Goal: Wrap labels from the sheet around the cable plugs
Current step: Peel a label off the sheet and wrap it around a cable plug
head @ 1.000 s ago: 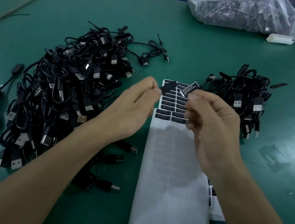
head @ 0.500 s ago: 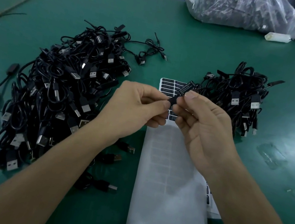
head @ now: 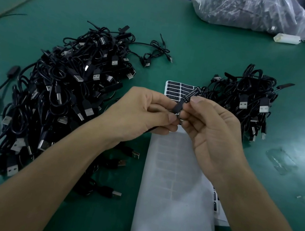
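Plug (head: 178,108) at frame centre slants from lower left to upper right, label (head: 192,93) at its upper end; left hand (head: 140,113) and right hand (head: 212,134) both pinch it.

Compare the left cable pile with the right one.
The left pile is much larger than the right pile. The left pile sprawls, with stray cables around it; the right pile is compact. Both are black USB cables on the green table.
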`<control>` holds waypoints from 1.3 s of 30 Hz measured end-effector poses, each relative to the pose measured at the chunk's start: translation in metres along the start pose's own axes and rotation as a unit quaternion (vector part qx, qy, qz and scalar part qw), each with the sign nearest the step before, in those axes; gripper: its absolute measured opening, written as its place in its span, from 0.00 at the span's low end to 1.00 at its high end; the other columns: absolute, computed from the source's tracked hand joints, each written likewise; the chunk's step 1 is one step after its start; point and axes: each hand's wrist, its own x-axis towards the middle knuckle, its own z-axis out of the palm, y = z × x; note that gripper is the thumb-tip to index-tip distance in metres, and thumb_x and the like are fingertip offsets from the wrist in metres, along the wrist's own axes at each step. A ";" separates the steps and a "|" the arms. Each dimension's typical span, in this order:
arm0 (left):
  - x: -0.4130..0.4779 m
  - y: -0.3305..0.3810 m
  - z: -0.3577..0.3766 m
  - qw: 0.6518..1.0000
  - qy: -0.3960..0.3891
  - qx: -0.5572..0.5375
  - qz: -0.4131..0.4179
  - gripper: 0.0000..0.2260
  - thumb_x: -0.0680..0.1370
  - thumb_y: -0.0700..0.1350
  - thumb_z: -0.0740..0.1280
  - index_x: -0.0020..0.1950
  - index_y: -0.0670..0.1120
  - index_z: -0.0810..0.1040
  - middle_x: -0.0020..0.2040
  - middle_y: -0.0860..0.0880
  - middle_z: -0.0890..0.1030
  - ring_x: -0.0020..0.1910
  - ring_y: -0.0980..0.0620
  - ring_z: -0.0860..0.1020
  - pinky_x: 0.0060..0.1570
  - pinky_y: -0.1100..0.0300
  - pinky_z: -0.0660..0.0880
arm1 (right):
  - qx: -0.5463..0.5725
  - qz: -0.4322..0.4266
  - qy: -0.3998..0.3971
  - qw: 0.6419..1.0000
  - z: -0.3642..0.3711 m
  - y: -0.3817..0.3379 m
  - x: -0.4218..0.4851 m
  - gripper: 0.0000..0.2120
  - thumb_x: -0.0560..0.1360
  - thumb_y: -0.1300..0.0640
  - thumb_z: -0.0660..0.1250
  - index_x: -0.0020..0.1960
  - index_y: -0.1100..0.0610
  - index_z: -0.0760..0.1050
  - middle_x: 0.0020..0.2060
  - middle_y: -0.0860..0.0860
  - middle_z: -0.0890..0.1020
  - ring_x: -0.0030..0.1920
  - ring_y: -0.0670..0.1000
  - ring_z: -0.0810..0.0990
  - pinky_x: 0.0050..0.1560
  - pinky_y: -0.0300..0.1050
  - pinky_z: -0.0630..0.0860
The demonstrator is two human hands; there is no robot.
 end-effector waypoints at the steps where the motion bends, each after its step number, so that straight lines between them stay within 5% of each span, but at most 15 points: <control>1: 0.000 0.000 0.000 1.000 0.001 0.000 -0.004 0.07 0.77 0.35 0.71 0.48 0.47 0.83 0.41 0.46 0.87 0.41 0.53 0.86 0.42 0.63 0.82 | -0.004 -0.002 0.000 1.000 0.000 0.000 0.000 0.14 0.76 0.63 0.69 0.33 0.53 0.84 0.33 0.51 0.84 0.35 0.47 0.81 0.38 0.37 0.79; 17: -0.001 0.001 0.001 1.000 0.020 -0.001 -0.021 0.06 0.76 0.39 0.73 0.51 0.41 0.81 0.42 0.45 0.87 0.41 0.52 0.86 0.43 0.61 0.83 | -0.196 -0.084 0.000 0.977 -0.003 0.004 -0.001 0.09 0.76 0.60 0.72 0.37 0.52 0.84 0.31 0.49 0.81 0.35 0.46 0.79 0.35 0.38 0.74; 39: -0.001 -0.001 0.000 1.000 0.019 0.006 -0.024 0.04 0.77 0.38 0.73 0.50 0.41 0.81 0.41 0.45 0.87 0.40 0.52 0.86 0.41 0.63 0.82 | -0.265 -0.146 -0.010 0.953 -0.004 0.003 0.000 0.11 0.75 0.62 0.72 0.36 0.50 0.83 0.28 0.47 0.82 0.32 0.43 0.78 0.34 0.34 0.74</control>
